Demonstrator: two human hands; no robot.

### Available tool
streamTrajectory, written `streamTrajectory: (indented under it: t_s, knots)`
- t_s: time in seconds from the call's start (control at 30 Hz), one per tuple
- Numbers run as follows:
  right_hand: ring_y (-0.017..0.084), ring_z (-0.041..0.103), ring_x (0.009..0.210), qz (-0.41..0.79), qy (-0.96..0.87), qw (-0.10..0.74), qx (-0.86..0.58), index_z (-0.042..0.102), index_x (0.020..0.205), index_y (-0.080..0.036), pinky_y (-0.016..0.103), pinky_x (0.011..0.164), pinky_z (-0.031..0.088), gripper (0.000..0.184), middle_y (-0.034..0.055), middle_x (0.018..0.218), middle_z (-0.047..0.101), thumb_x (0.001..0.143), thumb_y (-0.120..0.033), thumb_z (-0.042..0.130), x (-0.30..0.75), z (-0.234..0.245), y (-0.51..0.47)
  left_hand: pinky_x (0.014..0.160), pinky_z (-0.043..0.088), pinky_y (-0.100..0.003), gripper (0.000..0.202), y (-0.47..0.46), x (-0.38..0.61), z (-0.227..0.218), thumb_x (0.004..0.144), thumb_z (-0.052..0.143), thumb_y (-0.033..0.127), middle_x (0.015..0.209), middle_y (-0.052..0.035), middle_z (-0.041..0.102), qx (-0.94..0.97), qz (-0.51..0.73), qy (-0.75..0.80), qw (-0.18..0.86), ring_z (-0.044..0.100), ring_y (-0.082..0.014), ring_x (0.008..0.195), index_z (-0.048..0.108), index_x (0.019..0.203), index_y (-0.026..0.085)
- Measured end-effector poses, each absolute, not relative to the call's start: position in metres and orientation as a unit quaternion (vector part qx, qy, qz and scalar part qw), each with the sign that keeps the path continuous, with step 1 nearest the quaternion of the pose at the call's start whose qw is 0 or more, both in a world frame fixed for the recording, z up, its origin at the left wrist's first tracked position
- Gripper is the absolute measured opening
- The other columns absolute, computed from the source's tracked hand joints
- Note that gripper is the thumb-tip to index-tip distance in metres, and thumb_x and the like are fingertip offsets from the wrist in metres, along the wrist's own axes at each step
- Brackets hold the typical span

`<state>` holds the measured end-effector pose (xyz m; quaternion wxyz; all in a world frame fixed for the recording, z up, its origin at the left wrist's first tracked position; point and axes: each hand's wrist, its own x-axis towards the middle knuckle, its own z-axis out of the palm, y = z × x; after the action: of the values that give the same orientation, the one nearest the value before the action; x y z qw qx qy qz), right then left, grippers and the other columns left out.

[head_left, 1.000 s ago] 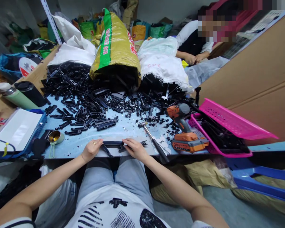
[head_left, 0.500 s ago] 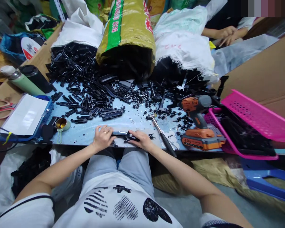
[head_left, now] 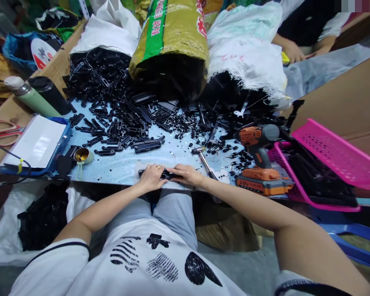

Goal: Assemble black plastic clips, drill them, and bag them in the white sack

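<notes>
A slim black plastic part [head_left: 167,174], mostly covered by fingers, is at the near edge of the pale blue tabletop [head_left: 120,165], just in front of the person's lap. The left hand [head_left: 151,177] reaches in from the lower left, forearm slanting up, back of the hand uppermost, its fingers curled narrowly around the part; a ring shows on one finger. The right hand [head_left: 187,174] meets it from the opposite side, wrist nearly level, fingers stretched leftward and closed on the part; I cannot tell how its thumb sits beneath. The two hands' fingertips are just beside each other. The right forearm passes over the dark handle of a metal-headed hammer [head_left: 199,151].
</notes>
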<state>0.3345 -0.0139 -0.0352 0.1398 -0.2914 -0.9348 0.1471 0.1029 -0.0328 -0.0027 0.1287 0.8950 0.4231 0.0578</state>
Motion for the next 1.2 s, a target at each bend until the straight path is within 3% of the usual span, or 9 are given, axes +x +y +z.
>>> streamTrajectory:
  t_s: [0.1, 0.2, 0.3, 0.4, 0.5, 0.63, 0.77, 1.07, 1.2]
  knots:
    - [0.017, 0.055, 0.081, 0.082, -0.940, 0.100, -0.315, 0.052, 0.128, -0.020, 0.026, 0.069, 0.042, 0.048, 0.0075, 0.089, 0.062, 0.091, -0.050, 0.043, 0.339, -0.031, -0.013, 0.084, 0.039, -0.038, 0.049, -0.041, 0.100, 0.001, 0.086, 0.053, 0.042, 0.112, -0.0143, 0.058, 0.904, 0.038, 0.414, 0.100, 0.052, -0.0274, 0.103, 0.046, 0.124, 0.013]
    - [0.018, 0.054, 0.073, -0.006, -0.914, 0.085, -0.396, 0.065, 0.100, -0.014, 0.026, 0.064, 0.038, 0.054, 0.0090, 0.078, 0.061, 0.085, -0.062, 0.045, 0.340, -0.026, -0.021, 0.083, 0.041, -0.038, 0.057, -0.046, 0.089, 0.002, 0.089, 0.046, 0.043, 0.119, -0.0179, 0.055, 0.916, 0.015, 0.398, 0.058, 0.053, -0.0282, 0.103, 0.036, 0.134, 0.010]
    - [0.016, 0.052, 0.063, -0.048, -0.895, 0.106, -0.431, 0.062, 0.069, -0.013, 0.026, 0.060, 0.034, 0.060, 0.0080, 0.065, 0.058, 0.080, -0.069, 0.044, 0.337, -0.018, -0.033, 0.080, 0.043, -0.037, 0.061, -0.046, 0.074, 0.004, 0.090, 0.038, 0.051, 0.111, -0.0185, 0.059, 0.932, 0.016, 0.359, 0.046, 0.055, -0.0283, 0.099, 0.039, 0.132, 0.006]
    - [0.015, 0.052, 0.058, -0.066, -0.894, 0.130, -0.424, 0.057, 0.061, -0.015, 0.026, 0.057, 0.031, 0.061, 0.0062, 0.059, 0.056, 0.078, -0.072, 0.044, 0.332, -0.009, -0.042, 0.077, 0.045, -0.036, 0.065, -0.045, 0.062, 0.006, 0.090, 0.032, 0.057, 0.111, -0.0184, 0.060, 0.954, 0.044, 0.295, 0.033, 0.057, -0.0264, 0.094, 0.044, 0.128, 0.006]
    - [0.014, 0.051, 0.055, -0.066, -0.898, 0.135, -0.414, 0.055, 0.058, -0.015, 0.026, 0.056, 0.029, 0.062, 0.0051, 0.056, 0.055, 0.080, -0.072, 0.041, 0.325, -0.001, -0.045, 0.068, 0.046, -0.033, 0.057, -0.044, 0.056, 0.006, 0.093, 0.027, 0.052, 0.098, -0.0161, 0.064, 0.947, 0.077, 0.311, 0.006, 0.060, -0.0238, 0.083, 0.055, 0.114, 0.007]
    - [0.013, 0.050, 0.054, -0.040, -0.897, 0.125, -0.423, 0.055, 0.060, -0.015, 0.026, 0.055, 0.026, 0.062, 0.0048, 0.057, 0.057, 0.084, -0.069, 0.036, 0.315, 0.011, -0.044, 0.059, 0.043, -0.029, 0.052, -0.033, 0.052, 0.007, 0.095, 0.028, 0.046, 0.067, -0.0098, 0.062, 0.922, 0.125, 0.365, 0.007, 0.060, -0.0196, 0.067, 0.062, 0.075, 0.013]
    - [0.012, 0.050, 0.053, -0.011, -0.883, 0.122, -0.454, 0.055, 0.061, -0.016, 0.026, 0.054, 0.023, 0.062, 0.0046, 0.058, 0.057, 0.087, -0.067, 0.031, 0.308, 0.021, -0.044, 0.057, 0.040, -0.027, 0.051, -0.021, 0.044, 0.017, 0.094, 0.032, 0.047, 0.065, -0.0091, 0.064, 0.910, 0.152, 0.386, 0.009, 0.060, -0.0181, 0.065, 0.063, 0.069, 0.014]
    - [0.014, 0.049, 0.055, 0.151, -0.862, 0.080, -0.478, 0.053, 0.062, -0.017, 0.026, 0.054, 0.023, 0.065, 0.0058, 0.060, 0.058, 0.086, -0.070, 0.024, 0.297, 0.027, -0.037, 0.062, 0.039, -0.027, 0.051, -0.009, 0.038, 0.028, 0.094, 0.032, 0.046, 0.073, -0.0085, 0.069, 0.876, 0.094, 0.445, 0.164, 0.063, -0.0200, 0.072, 0.067, 0.070, 0.017]
    - [0.011, 0.044, 0.051, 0.316, -0.812, 0.078, -0.484, 0.047, 0.060, -0.018, 0.024, 0.055, 0.026, 0.062, 0.0016, 0.054, 0.051, 0.089, -0.067, 0.023, 0.303, 0.027, -0.024, 0.062, 0.041, -0.028, 0.067, 0.018, 0.037, 0.036, 0.089, 0.024, 0.061, 0.065, -0.0080, 0.067, 0.789, 0.037, 0.467, 0.397, 0.062, -0.0195, 0.065, 0.066, 0.064, 0.016]
